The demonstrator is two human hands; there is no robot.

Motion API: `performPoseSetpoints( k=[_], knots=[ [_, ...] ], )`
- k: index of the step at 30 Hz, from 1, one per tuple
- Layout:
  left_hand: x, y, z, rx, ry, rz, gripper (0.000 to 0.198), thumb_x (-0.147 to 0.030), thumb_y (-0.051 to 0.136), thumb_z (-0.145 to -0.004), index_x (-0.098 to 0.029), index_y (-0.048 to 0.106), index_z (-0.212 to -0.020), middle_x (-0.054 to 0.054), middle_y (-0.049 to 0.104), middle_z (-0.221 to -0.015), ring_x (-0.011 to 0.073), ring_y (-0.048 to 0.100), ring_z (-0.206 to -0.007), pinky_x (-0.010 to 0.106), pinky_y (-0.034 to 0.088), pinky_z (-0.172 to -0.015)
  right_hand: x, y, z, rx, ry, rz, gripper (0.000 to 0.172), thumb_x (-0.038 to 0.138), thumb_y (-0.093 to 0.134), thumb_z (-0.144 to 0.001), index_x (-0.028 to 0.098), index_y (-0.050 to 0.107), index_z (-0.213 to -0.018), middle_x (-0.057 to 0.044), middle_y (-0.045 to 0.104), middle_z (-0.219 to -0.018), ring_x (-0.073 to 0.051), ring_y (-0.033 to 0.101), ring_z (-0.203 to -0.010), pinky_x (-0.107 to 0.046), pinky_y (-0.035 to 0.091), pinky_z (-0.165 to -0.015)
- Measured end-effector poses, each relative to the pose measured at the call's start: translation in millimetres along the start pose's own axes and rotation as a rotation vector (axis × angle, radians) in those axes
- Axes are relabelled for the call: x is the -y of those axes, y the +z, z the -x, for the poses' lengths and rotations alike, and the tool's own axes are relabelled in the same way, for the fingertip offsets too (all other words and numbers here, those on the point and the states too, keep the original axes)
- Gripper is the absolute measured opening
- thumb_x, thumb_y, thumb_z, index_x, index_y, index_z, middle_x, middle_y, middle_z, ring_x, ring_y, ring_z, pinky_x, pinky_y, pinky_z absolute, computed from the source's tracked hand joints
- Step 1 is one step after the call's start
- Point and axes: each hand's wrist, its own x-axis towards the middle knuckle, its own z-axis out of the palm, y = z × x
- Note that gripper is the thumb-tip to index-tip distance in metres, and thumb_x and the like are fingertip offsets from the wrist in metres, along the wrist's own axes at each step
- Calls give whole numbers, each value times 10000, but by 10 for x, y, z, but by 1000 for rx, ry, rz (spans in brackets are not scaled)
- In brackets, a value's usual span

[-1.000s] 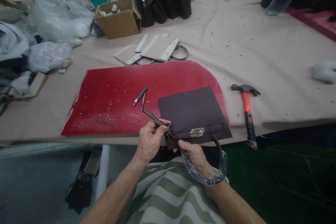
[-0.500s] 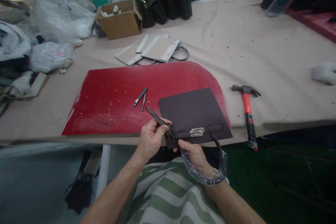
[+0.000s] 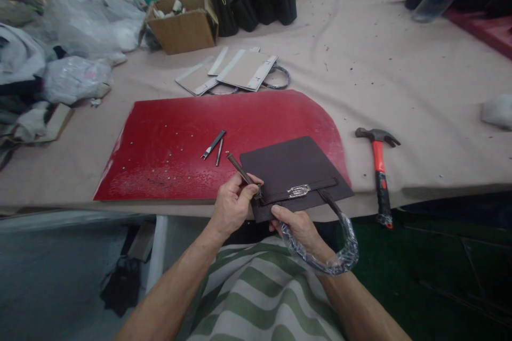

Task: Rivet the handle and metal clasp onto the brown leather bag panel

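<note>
With a plastic-wrapped handle [image 3: 349, 257] lying across its wrist, the right hand [image 3: 298, 228] grips the dark panel [image 3: 286, 162] by its near edge, while the left hand [image 3: 233, 203] pinches a narrow strap [image 3: 237, 164] beside it. The panel overlaps the red mat's [image 3: 176, 122] near right part; beyond the mat lie pale boards [image 3: 246, 70], then a cardboard box [image 3: 184, 34].

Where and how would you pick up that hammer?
Probably take the hammer by its black grip, the right hand, once free, coming from the near side: the handle points that way, its end seems to overhang the table, with the head beyond.
</note>
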Motion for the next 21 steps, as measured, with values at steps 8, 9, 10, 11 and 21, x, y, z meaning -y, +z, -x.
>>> performPoseSetpoints(
  k=[8,9,10,11,21],
  knots=[
    [-35,34,51,-13,59,17,166,-292,578,-938,-164,648,-1017,70,710,-1015,182,661,-942,281,510,-830,-115,-58,-17,11,4,-171,444,546,861,-628,127,718,-667,-74,622,-701,-191,516,-668,-304,416,-661],
    [-47,43,64,-18,81,15,158,-286,577,-939,-166,642,-1019,71,709,-1020,181,660,-951,279,511,-834,-101,-49,-11,1,5,-197,432,527,877,-609,130,720,-670,-69,623,-701,-190,517,-668,-305,421,-666],
    [-59,52,76,-23,99,9,150,-279,574,-940,-168,637,-1020,71,709,-1029,180,661,-956,277,512,-835,-87,-39,-5,0,6,-225,418,507,891,-594,133,725,-680,-64,625,-707,-191,520,-673,-306,427,-675],
    [-72,60,86,-31,117,-1,144,-272,571,-941,-170,634,-1020,71,708,-1034,178,662,-956,275,513,-833,-73,-30,0,4,4,-250,407,490,900,-582,136,728,-688,-59,625,-710,-191,523,-677,-306,433,-682],
    [-112,122,-77,-41,208,-135,147,-223,565,-905,-169,630,-1025,73,719,-1042,178,671,-942,282,518,-830,-10,-77,-104,17,18,-243,476,550,902,-589,116,720,-658,-76,630,-688,-194,558,-669,-290,451,-662]
  ],
)
